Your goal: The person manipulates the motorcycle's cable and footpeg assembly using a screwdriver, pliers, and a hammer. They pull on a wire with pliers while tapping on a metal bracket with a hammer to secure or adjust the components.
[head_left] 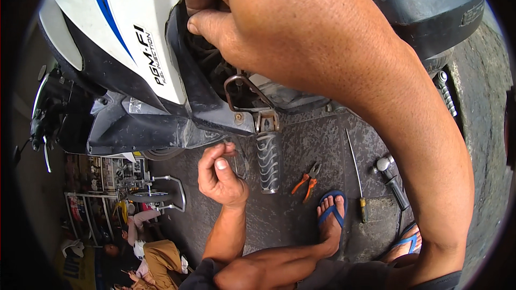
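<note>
A white and dark grey motorcycle side panel with a blue stripe fills the upper left. My right hand reaches across to the gap behind this panel, its thumb and fingers curled together. Whatever is between those fingers is hidden. Below the lower dark fairing, my left hand is raised with its fingers curled and thumb bent in. Its fingertips are close to the fairing's lower edge, and I cannot make out anything in them. Right of it, a ribbed rubber footpeg sticks out beneath a rusty metal loop.
Orange-handled pliers, a long screwdriver and a ratchet-like tool lie on the dark floor by my sandalled feet. Another tool lies farther right. A person and a parked wheeled vehicle are at lower left.
</note>
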`<state>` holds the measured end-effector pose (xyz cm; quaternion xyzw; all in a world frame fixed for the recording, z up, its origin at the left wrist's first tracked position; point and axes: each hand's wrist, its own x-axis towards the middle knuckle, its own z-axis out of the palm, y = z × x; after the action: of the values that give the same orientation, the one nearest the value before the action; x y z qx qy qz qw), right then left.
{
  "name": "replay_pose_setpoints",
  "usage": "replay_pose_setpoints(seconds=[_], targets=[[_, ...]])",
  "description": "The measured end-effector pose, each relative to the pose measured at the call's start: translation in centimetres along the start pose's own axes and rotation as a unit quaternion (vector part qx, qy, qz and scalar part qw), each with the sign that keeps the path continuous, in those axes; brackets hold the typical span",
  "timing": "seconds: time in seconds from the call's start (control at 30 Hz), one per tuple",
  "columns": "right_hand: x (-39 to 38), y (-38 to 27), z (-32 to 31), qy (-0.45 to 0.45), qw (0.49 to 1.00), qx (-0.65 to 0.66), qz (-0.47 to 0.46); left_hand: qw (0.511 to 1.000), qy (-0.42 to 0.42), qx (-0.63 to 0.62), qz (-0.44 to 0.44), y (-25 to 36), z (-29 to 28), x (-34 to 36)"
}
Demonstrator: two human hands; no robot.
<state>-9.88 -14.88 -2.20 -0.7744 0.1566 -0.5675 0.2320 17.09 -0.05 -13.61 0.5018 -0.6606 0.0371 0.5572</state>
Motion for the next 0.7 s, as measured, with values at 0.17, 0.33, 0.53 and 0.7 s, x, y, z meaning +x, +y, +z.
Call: replay_pose_setpoints(seconds=[0.17, 0.33, 0.53, 0.7], targets=[[-0.2, 0.8, 0.0, -0.041, 0.996, -0.066, -0.045, 0.973, -0.009, 0.066, -0.219, -1.3, 0.8, -7.0], [1.4, 0.1, 1.9, 0.021, 0.999, -0.028, 0.014, 0.803, -0.412, 0.299, -0.309, -5.8, -0.9, -23.8], [1.0, 0.7, 2.8, 0.018, 0.991, -0.101, 0.083, 0.745, -0.506, 0.297, -0.317, -8.4, -1.9, -27.1], [1.3, 0.3, 3.6, 0.020, 0.990, -0.060, 0.129, 0.708, -0.535, 0.311, -0.339, -6.7, -0.6, -22.8]])
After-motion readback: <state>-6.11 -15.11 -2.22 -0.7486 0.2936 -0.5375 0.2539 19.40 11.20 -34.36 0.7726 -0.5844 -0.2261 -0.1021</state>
